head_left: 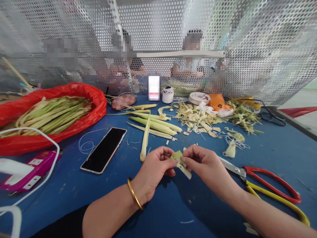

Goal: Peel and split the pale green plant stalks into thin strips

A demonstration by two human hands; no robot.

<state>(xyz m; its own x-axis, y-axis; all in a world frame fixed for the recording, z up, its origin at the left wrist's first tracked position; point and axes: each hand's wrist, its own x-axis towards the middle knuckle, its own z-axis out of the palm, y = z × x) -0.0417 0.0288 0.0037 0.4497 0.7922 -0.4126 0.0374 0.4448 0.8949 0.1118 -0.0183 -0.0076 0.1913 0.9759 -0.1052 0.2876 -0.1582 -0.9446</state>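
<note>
Between both hands, over the blue table [158,211], is a small folded strip of pale green leaf [183,170]. My left hand [158,162] pinches it from the left with thumb and fingers. From the right, my right hand [200,162] pinches the same strip, fingers closed near its upper end. Beyond the hands lie several long pale green leaf stalks [158,125], one of them pointing toward me. Scissors [247,172] with one red and one yellow handle rest right of my right hand, their blades partly hidden behind it.
A red plastic bag [99,109] holds long leaves at the left. A black-screened phone [104,150] and a magenta power strip [37,170] with a white cable lie nearer. Leaf scraps [195,117], a tape roll [199,98] and a thread spool [167,95] stand before a perforated metal panel [158,36].
</note>
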